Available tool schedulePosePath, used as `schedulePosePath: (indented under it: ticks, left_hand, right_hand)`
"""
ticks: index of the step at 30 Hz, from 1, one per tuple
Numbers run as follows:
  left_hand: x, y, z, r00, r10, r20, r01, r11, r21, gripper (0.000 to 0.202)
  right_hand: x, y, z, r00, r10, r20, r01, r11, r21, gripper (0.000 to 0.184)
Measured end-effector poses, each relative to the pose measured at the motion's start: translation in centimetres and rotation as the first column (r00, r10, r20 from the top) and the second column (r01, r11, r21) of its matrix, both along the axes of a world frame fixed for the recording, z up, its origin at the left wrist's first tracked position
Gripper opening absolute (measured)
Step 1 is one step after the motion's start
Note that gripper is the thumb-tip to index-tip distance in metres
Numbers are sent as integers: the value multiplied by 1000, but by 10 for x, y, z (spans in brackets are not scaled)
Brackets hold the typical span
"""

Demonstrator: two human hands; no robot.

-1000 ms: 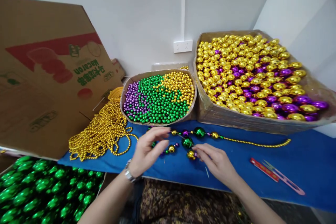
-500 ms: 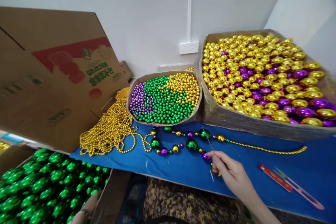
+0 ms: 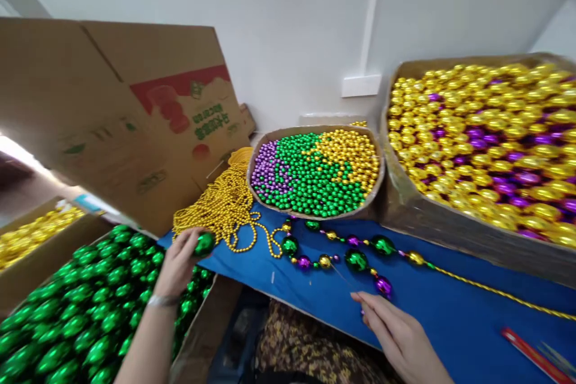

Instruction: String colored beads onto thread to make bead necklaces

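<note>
Your left hand [image 3: 174, 267] grips a glossy green bead [image 3: 204, 244] near the counter [image 3: 432, 318]; your right hand [image 3: 398, 330] pinches a thin wire [image 3: 342, 278]. A slack left grip could let the bead slip.

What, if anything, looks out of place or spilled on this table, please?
A small pale scrap lies loose near the front edge of the blue table covering, looking like stray litter. The gold bead chains lie in an untidy heap, loops straying toward a large green bead. I see nothing spilled.
</note>
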State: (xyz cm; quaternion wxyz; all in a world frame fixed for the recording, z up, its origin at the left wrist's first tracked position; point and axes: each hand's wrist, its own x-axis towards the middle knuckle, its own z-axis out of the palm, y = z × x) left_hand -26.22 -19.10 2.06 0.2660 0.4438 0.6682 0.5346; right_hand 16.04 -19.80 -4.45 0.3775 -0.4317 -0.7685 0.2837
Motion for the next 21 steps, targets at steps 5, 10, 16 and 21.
schedulePosePath:
  ticks: [5,10,16,21]
  left_hand:
    - [119,50,-2,638,-317,702,356,929,96,40]
    - [184,63,-23,410,-280,868,446,892,77,35]
    - [199,64,-23,369,-255,894,460,886,63,35]
    - [200,63,-24,399,-285,871,464,883,76,37]
  right_hand:
    - [-12,2,-3,997,15,81,-37,957,288,26]
    - [-5,-1,-1,987,-58,148,5,942,335,26]
    - [0,-4,-4,980,-104,171,44,944,326,26]
    - [1,-3,-7,974,-115,193,44,941,336,27]
